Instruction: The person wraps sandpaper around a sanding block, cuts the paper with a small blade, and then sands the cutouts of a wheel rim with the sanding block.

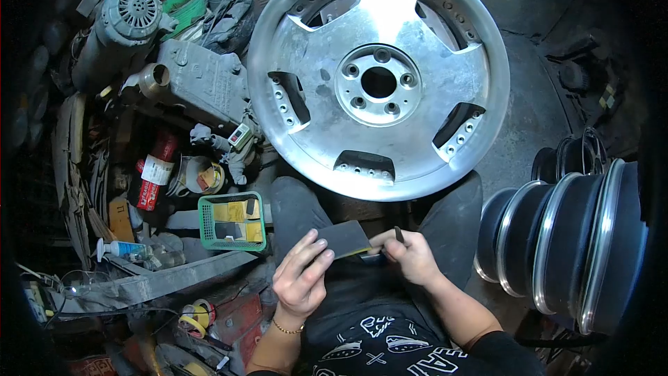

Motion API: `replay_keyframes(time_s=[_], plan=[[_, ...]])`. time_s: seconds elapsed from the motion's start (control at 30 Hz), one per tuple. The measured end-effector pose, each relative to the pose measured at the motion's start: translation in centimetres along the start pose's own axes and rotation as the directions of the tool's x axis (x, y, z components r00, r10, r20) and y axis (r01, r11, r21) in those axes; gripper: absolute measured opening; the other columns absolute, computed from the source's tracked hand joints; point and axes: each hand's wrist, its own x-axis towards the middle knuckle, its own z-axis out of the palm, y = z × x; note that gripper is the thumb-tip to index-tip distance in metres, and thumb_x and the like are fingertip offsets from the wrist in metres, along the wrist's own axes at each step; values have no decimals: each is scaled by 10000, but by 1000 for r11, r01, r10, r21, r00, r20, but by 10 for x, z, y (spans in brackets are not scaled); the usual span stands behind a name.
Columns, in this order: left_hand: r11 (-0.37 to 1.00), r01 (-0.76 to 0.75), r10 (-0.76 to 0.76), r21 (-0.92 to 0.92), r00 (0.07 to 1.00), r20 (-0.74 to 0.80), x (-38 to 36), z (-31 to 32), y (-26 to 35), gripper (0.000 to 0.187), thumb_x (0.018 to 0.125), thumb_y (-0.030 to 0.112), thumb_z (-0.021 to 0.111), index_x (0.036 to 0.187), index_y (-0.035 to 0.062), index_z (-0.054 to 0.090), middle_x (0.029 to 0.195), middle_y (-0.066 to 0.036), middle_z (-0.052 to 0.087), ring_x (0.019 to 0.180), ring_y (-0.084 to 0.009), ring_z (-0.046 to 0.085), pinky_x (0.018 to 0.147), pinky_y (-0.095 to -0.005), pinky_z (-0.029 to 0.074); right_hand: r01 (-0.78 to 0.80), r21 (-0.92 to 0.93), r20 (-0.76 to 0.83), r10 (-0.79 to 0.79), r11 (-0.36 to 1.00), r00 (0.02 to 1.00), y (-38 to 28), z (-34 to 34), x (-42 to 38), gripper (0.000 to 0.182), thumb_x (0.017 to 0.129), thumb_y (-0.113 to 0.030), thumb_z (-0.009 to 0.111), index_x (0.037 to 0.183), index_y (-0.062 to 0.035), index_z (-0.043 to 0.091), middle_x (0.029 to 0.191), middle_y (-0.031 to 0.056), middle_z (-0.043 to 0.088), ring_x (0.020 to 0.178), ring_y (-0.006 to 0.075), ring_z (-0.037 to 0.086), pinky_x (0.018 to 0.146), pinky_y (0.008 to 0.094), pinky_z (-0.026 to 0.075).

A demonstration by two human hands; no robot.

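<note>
A dark flat sheet with a yellowish edge (344, 238) is held over my lap. My left hand (304, 275) grips its left side, fingers bent over the face. At the sheet's right edge, my right hand (407, 254) is closed around a thin dark tool, whose tip (399, 234) sticks up between the fingers; the rest of the tool is mostly hidden. Beyond both hands, a large silvery wheel rim (390, 136) lies face up in front of my knees, with a round centre hole and several openings.
At the left are a green basket (202, 226) of yellow and dark pieces, a red can (157, 167), a bottle (125, 249) and a dusty motor (129, 17). Several dark rims with shiny edges (550, 237) stand at the right. Yellow tape rolls (197, 317) lie lower left.
</note>
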Motion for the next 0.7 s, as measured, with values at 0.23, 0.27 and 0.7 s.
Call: replay_keyframes(time_s=[0.23, 0.27, 0.7], plan=[[964, -223, 188, 146, 957, 221, -2, -7, -5, 464, 669, 37, 723, 1127, 109, 703, 1348, -192, 514, 1247, -400, 510, 1033, -448, 450, -187, 191, 42, 182, 964, 982, -11, 9, 2, 263, 936, -224, 652, 834, 18, 663, 704, -25, 578, 646, 83, 522, 586, 260, 421], [962, -225, 189, 152, 957, 222, -1, -7, -4, 464, 669, 37, 723, 1127, 109, 703, 1348, -192, 514, 1247, -400, 510, 1033, -448, 450, -35, 72, -39, 38, 997, 999, -12, 13, 3, 270, 931, -214, 660, 780, 10, 650, 670, -42, 549, 629, 74, 504, 560, 258, 407], [708, 545, -495, -450, 837, 235, 0, -11, 8, 166, 797, -45, 727, 961, -42, 700, 879, -116, 724, 773, -138, 676, 710, -246, 527, 313, -292, 194, -265, 904, 945, -36, 10, -1, 158, 827, -92, 729, 915, 32, 685, 771, 118, 651, 624, 192, 596, 586, 292, 460]])
